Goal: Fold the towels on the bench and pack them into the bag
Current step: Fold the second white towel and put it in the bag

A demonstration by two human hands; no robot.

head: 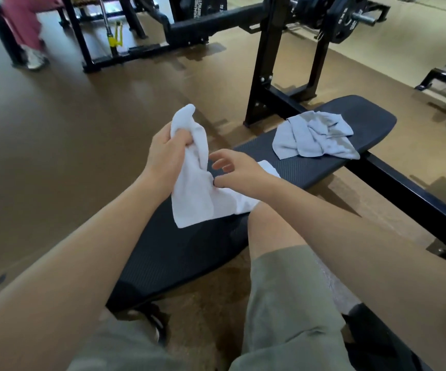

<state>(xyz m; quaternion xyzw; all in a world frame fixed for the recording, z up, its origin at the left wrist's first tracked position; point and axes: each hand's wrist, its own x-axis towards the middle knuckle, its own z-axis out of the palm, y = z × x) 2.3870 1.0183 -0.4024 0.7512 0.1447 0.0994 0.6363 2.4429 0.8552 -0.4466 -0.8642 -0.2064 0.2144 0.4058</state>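
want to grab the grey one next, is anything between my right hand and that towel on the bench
Nothing visible blocks it. The right hand is open over the white towel; beyond it only bare bench pad leads to the crumpled grey towel.

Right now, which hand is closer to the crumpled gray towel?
Right. The right hand reaches over the bench, fingers spread, just short of the gray towel. The left hand is farther away, gripping the white towel beyond the bench's near edge.

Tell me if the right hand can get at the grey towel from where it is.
Probably yes: the right hand is open, and only bare bench lies between it and the crumpled grey towel farther along.
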